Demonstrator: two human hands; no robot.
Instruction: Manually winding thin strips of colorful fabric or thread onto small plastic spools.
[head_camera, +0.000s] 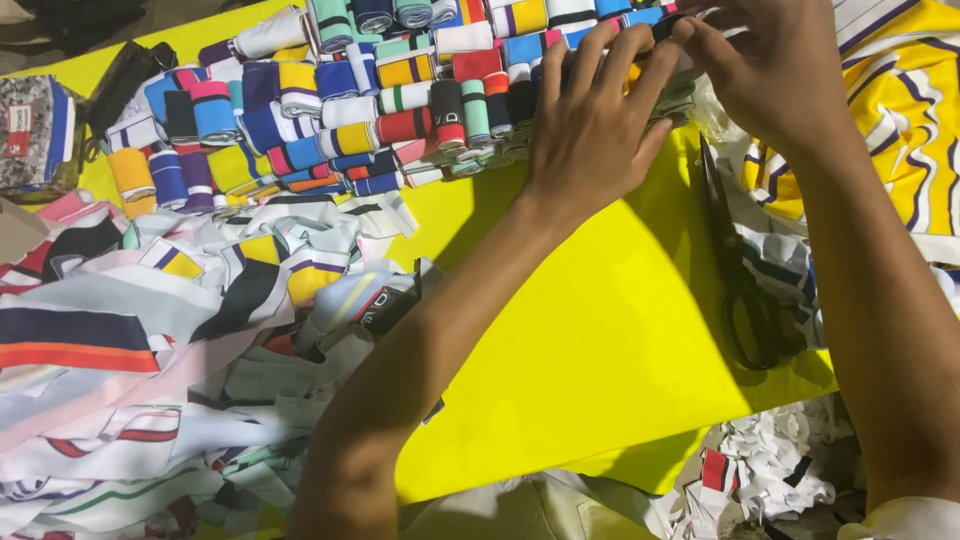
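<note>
1. So, both hands work at the far edge of the yellow table (600, 340): left hand (590, 130) lies flat with fingers loose on the rolled fabric strips (380, 100), right hand (770, 70) pinches one.
2. Lots rolled already; a loose scrap heap (150, 350) waits at the left edge, black scissors (745, 290) lie idle.

At far left edge, a squarish packet (32, 130), mottled grey-and-dark print on its face, a small red-and-white label (18, 130) on its left part, a blue band down its right side; standing on the yellow surface (600, 340), just left of the rolled striped bands. Just beyond it, to the right, a flat black pouch (125, 75), lying slanted, glossy. Near the bottom right, among white scraps, a small red-and-white tag (714, 470), partly buried. No signs or screens in view.
</note>
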